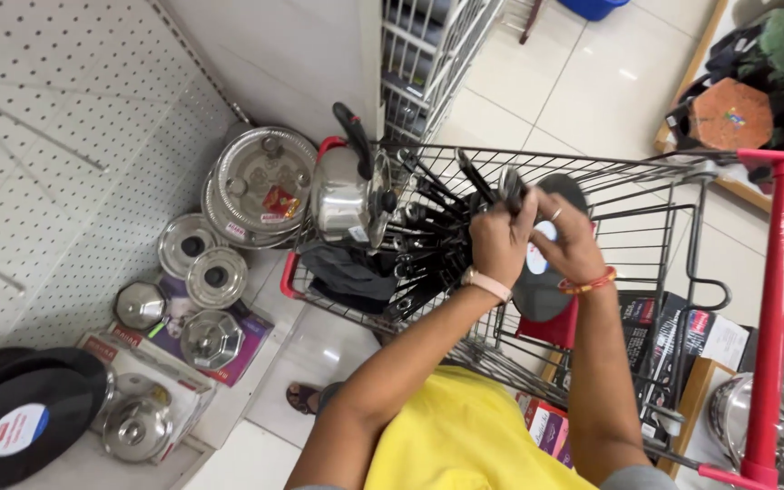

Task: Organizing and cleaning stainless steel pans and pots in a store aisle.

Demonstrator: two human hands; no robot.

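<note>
Glossy steel pot (pixel 345 198), black wire trolley (pixel 646 195), glossy floor tiles (pixel 583 86).

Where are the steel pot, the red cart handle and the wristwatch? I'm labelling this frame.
steel pot (pixel 342 200): head view, on its shiny side wall.
red cart handle (pixel 773 308): head view, mid-bar.
wristwatch (pixel 485 284): head view, on its pale strap.

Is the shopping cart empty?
No: the wire shopping cart holds a steel pressure cooker and a heap of black-handled utensils, with both hands over them.
</note>
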